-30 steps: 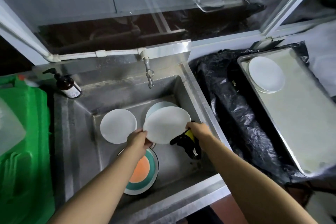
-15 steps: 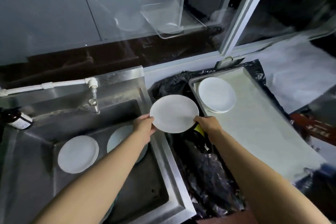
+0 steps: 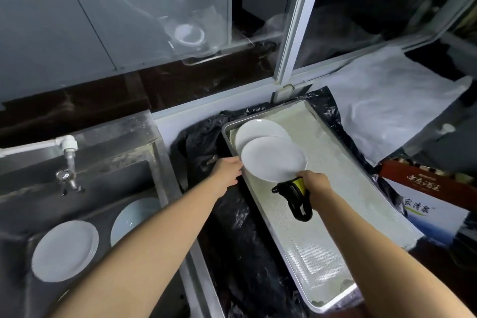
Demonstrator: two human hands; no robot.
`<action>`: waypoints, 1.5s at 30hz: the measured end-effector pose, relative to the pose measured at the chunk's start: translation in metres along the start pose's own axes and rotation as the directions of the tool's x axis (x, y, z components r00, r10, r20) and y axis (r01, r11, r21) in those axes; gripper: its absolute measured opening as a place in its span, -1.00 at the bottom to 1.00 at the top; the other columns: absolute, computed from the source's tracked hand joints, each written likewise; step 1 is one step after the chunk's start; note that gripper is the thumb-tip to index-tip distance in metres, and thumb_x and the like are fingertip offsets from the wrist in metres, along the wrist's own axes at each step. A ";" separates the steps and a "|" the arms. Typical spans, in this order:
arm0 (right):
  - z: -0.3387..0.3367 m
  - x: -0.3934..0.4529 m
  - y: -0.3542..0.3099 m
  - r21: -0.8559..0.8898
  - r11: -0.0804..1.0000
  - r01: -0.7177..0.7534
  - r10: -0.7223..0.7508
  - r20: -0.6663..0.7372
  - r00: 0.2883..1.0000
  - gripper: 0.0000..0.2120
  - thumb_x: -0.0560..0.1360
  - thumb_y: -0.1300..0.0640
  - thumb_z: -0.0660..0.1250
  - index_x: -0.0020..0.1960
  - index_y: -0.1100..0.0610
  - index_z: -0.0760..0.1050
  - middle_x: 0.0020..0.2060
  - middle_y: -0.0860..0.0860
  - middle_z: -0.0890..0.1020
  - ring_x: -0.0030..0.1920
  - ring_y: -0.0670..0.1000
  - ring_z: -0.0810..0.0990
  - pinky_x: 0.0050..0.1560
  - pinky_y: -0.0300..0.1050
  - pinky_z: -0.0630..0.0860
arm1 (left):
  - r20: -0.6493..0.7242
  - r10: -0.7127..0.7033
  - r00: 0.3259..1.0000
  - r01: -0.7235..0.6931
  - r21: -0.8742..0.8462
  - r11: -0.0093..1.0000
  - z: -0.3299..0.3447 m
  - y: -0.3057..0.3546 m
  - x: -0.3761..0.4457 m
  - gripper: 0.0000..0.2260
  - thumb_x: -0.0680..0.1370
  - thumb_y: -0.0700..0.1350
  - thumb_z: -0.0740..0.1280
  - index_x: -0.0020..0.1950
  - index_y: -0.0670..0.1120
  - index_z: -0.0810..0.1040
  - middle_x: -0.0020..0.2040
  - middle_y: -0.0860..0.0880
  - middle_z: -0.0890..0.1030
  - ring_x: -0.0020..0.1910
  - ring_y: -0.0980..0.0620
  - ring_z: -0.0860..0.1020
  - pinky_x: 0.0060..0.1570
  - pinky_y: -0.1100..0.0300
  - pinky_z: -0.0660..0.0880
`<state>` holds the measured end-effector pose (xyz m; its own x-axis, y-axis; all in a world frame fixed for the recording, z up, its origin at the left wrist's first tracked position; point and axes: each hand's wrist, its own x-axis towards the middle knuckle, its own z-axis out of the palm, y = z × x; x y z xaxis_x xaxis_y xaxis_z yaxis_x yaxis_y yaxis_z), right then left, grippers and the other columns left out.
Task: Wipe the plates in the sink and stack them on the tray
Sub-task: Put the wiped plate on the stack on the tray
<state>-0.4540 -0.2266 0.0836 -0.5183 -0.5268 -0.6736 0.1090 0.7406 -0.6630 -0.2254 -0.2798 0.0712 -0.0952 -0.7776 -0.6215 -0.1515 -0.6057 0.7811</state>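
Observation:
I hold a white plate (image 3: 273,159) over the far left corner of the metal tray (image 3: 333,178). My left hand (image 3: 228,169) grips its left rim. My right hand (image 3: 316,186) pinches its near right rim and also holds a black and yellow wiping tool (image 3: 294,197). Just beyond and under the held plate lies a stack of white plates (image 3: 258,130) on the tray. In the sink (image 3: 144,170) at the left lie a white plate (image 3: 64,250) and a pale blue plate (image 3: 134,213), partly hidden by my left arm.
A tap (image 3: 68,162) hangs over the sink's back wall. Black plastic sheeting (image 3: 232,227) fills the gap between sink and tray. A printed carton (image 3: 426,201) stands right of the tray. White sheeting (image 3: 387,100) and a window frame (image 3: 296,20) lie behind.
Both hands have carried the white plate out of the sink, rightward over the black plastic, to above the plate stack on the tray. The view has swung right with it.

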 end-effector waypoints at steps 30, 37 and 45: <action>0.028 0.044 -0.004 -0.352 0.936 0.018 -0.049 -0.081 0.995 -0.62 0.53 -0.11 0.35 -0.05 0.25 0.52 -0.22 0.11 0.59 -0.27 0.11 0.55 -0.23 -0.09 0.45 | 0.389 0.397 0.831 -0.415 0.910 -0.022 0.011 -0.054 0.022 -0.51 0.72 0.01 0.06 0.66 0.10 0.08 0.69 -0.05 -0.09 0.66 -0.09 -0.15 0.57 -0.16 0.12; 0.008 0.026 0.017 -0.146 0.988 -0.049 0.053 0.026 0.998 -0.71 0.47 0.04 0.45 0.03 0.23 0.51 -0.10 0.12 0.58 -0.10 0.14 0.60 -0.02 -0.02 0.57 | 0.381 0.222 0.897 -0.378 0.924 -0.059 0.036 -0.047 0.038 -0.49 0.72 0.01 -0.01 0.67 0.10 -0.07 0.68 -0.06 -0.18 0.64 -0.12 -0.27 0.57 -0.29 -0.11; 0.038 -0.023 0.027 -0.080 0.996 0.048 -0.038 0.119 0.992 -0.82 0.42 0.16 0.35 -0.04 0.24 0.54 -0.20 0.13 0.56 -0.23 0.12 0.55 -0.20 -0.08 0.51 | 0.448 0.278 0.850 -0.477 0.878 0.046 -0.004 -0.049 0.022 -0.48 0.71 0.02 0.03 0.67 0.12 -0.02 0.68 -0.01 -0.19 0.64 -0.03 -0.26 0.60 -0.16 -0.18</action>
<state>-0.4071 -0.2101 0.0685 -0.4173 -0.6006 -0.6820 0.0157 0.7456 -0.6662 -0.2159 -0.2682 0.0193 -0.5636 -0.7537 -0.3381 -0.8248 0.4913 0.2798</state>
